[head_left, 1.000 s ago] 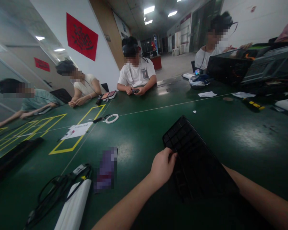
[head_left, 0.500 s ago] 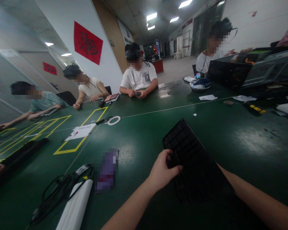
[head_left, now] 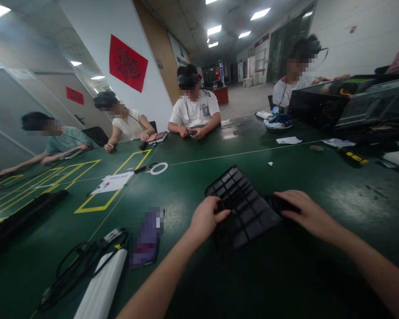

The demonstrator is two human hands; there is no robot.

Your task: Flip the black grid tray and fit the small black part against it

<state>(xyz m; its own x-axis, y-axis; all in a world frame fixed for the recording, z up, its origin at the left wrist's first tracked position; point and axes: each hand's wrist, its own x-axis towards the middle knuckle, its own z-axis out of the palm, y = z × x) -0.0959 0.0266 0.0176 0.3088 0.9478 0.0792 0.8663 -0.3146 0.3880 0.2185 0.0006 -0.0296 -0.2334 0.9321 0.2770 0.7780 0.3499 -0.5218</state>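
A black keyboard (head_left: 241, 201) lies at an angle on the dark green table (head_left: 319, 186), right in front of me. My left hand (head_left: 204, 219) grips its near left edge, thumb over the keys and fingers curled. My right hand (head_left: 304, 212) rests on the keyboard's right part, fingers bent over its edge and pressed to it. Part of the keyboard is hidden under my right hand.
A phone (head_left: 148, 239), black cables (head_left: 80, 266) and a white device (head_left: 101, 288) lie at the near left. Yellow floor-tape marks (head_left: 113, 181), a paper sheet (head_left: 113, 182) and a white ring (head_left: 158, 168) sit further out. Several people sit around the table. Black equipment (head_left: 352, 104) stands at the right.
The keyboard has swung round and shifted left toward me. My right hand, hidden behind it before, now shows on top of its right part. My left hand moved left with it.
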